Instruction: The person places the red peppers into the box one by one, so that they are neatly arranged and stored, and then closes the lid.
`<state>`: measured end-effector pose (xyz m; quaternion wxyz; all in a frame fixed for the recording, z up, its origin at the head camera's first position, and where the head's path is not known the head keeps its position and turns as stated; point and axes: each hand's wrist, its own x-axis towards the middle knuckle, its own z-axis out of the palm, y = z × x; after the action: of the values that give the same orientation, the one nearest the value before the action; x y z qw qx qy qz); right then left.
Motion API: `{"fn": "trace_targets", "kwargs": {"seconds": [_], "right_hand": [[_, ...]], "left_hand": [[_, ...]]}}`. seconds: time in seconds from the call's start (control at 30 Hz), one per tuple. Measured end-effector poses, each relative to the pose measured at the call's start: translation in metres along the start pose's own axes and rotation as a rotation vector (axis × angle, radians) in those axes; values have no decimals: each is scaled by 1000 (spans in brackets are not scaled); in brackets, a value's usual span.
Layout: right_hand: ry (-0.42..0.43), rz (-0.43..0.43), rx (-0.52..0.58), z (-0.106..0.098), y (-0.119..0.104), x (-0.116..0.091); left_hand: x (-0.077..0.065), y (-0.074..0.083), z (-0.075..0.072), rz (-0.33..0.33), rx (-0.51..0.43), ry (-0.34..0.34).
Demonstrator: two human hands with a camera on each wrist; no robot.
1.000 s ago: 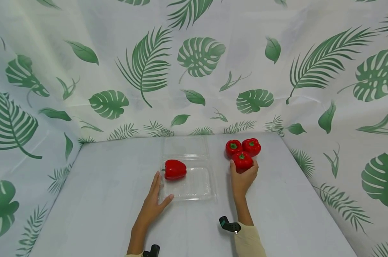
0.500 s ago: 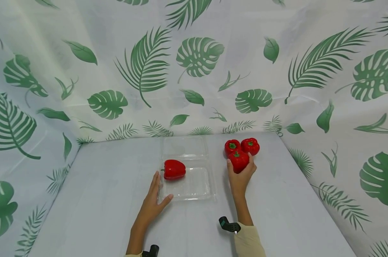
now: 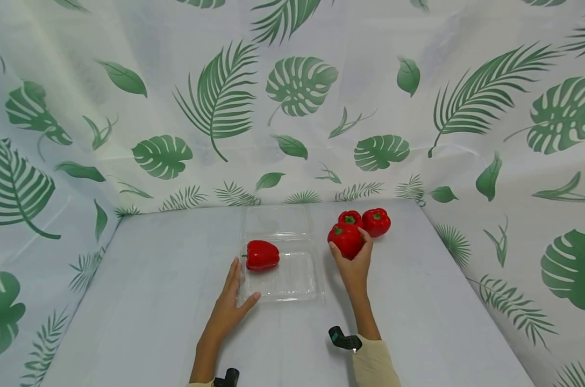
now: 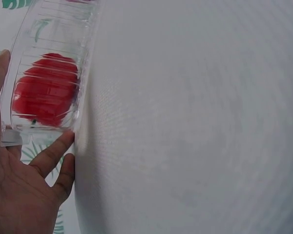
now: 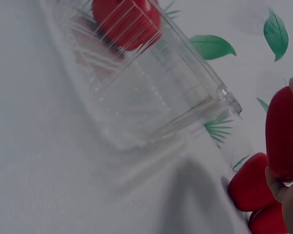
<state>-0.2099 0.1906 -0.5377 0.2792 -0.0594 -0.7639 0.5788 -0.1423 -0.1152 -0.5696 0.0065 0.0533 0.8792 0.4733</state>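
Observation:
A clear plastic clamshell container lies with its lid folded back on the table. On its side in the left part of the container is a red bell pepper, stem pointing left. My left hand, fingers straight, touches the container's left edge and near corner; in the left wrist view its fingertips meet the clear wall. Between thumb and fingers my right hand grips another red bell pepper, right of the container. In the right wrist view this held pepper appears at the right edge, partly cut off.
Two more red bell peppers, one at the left and one at the right, stand behind the held one. A white sheet covers the table. Leaf-print cloth walls rise behind it and at both sides.
My right hand has drawn its pepper away from the other two, leftward toward the container. My left hand and the pepper in the container have stayed in place.

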Motion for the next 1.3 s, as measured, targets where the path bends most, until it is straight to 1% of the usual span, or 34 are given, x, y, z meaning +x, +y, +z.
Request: {"fn": "trace_targets", "kwargs": {"seconds": [0.1, 0.27, 0.43, 0.5, 0.77, 1.1, 1.3], "right_hand": [[-33, -34, -32, 1, -3, 0], [-101, -108, -48, 3, -4, 0], [-174, -122, -35, 8, -5, -2], [-197, -127, -46, 9, -5, -3], [-252, -208, -98, 16, -11, -4], [-331, -239, -157, 26, -21, -7], [-378, -232, -228, 31, -24, -9]], "left_hand": [[0, -1, 1, 0, 0, 0], [0, -4, 3, 0, 0, 0], [1, -4, 2, 4, 7, 0], [1, -4, 2, 4, 6, 0], [0, -4, 2, 5, 0, -1], [1, -4, 2, 11, -3, 9], [1, -3, 2, 5, -5, 11]]}}
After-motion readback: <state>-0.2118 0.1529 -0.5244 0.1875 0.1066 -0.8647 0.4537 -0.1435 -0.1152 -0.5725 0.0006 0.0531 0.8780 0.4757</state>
